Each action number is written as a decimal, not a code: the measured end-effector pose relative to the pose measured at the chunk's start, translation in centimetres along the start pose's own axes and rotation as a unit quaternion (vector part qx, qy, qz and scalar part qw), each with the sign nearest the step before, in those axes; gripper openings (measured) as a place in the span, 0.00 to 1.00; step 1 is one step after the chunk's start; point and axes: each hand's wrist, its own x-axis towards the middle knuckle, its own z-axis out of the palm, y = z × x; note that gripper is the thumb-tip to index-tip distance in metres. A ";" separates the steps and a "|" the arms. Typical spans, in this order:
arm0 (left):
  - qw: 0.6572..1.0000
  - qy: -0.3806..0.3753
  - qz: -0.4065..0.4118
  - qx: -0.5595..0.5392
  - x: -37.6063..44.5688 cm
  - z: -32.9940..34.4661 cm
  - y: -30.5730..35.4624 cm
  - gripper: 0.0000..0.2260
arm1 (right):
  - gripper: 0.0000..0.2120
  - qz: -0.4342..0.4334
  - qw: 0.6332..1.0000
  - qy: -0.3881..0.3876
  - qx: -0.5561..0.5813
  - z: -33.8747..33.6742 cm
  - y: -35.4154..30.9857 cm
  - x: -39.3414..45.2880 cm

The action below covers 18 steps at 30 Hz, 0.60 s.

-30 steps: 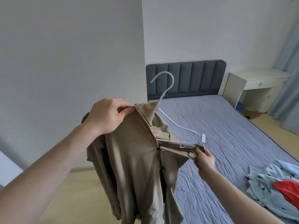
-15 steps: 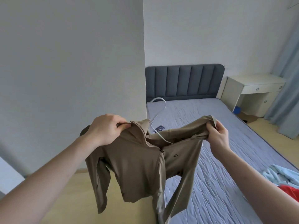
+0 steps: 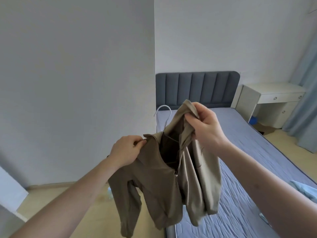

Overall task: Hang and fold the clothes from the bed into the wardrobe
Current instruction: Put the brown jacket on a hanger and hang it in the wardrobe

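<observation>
Tan jacket [image 3: 159, 184] on white hanger [image 3: 164, 115], collar pinched by both hands: left [image 3: 127, 152], right [image 3: 204, 127].

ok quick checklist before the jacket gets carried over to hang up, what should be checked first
1. Left hand grips the brown jacket at the collar: ok.
2. Right hand grips the other shoulder, raised higher: ok.
3. White hanger hook stands free above the collar: ok.
4. Hanger seated under both shoulders: cannot tell, its arms are hidden inside the fabric.
5. Jacket hanging even: not ok, the right side is bunched and lifted.
6. Zip closed so it stays on: not ok, the front gapes open.
</observation>
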 end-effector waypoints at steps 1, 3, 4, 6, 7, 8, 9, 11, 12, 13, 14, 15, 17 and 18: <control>1.000 0.007 -0.007 -0.024 0.0 0.1 0.1 0.15 | 0.15 -0.004 0.999 -0.035 0.001 0.3 -0.2 -0.5; 0.998 0.028 -0.017 -0.054 -0.1 0.2 0.3 0.13 | 0.13 -0.007 0.995 -0.100 -0.009 0.5 -0.3 -1.5; 0.997 0.039 -0.019 -0.062 -0.1 0.2 0.4 0.13 | 0.12 -0.002 0.993 -0.120 -0.018 0.5 -0.1 -1.9; 0.996 0.053 -0.018 -0.076 -0.2 0.2 0.6 0.11 | 0.11 0.018 0.989 -0.139 -0.036 0.5 0.5 -2.8; 0.995 0.057 -0.015 -0.085 -0.3 0.2 0.7 0.11 | 0.11 0.027 0.988 -0.145 -0.041 0.4 0.8 -3.2; 0.994 0.060 -0.010 -0.094 -0.3 0.2 0.8 0.11 | 0.11 0.036 0.987 -0.151 -0.041 0.4 1.1 -3.6; 0.993 0.063 -0.005 -0.104 -0.4 0.3 1.0 0.11 | 0.11 0.044 0.986 -0.158 -0.037 0.4 1.4 -4.0; 0.990 0.064 0.003 -0.127 -0.6 0.3 1.3 0.11 | 0.14 0.065 0.982 -0.174 -0.022 0.2 2.0 -4.9; 0.989 0.063 0.004 -0.136 -0.7 0.3 1.4 0.10 | 0.15 0.079 0.980 -0.184 -0.019 0.2 2.3 -5.4; 0.988 0.062 0.004 -0.141 -0.7 0.4 1.6 0.10 | 0.15 0.093 0.976 -0.197 -0.025 0.2 2.7 -5.8; 0.988 0.061 0.003 -0.143 -0.8 0.4 1.8 0.09 | 0.13 0.108 0.971 -0.210 -0.041 0.2 3.1 -6.3; 0.987 0.061 0.002 -0.146 -0.9 0.5 1.9 0.09 | 0.09 0.124 0.965 -0.222 -0.070 0.2 3.7 -6.7; 0.986 0.060 0.007 -0.156 -1.1 0.5 2.2 0.09 | 0.04 0.138 0.941 -0.260 -0.169 -0.2 5.0 -7.4; 0.985 0.059 0.009 -0.163 -1.3 0.5 2.4 0.11 | 0.08 0.140 0.919 -0.289 -0.229 -0.4 5.6 -7.6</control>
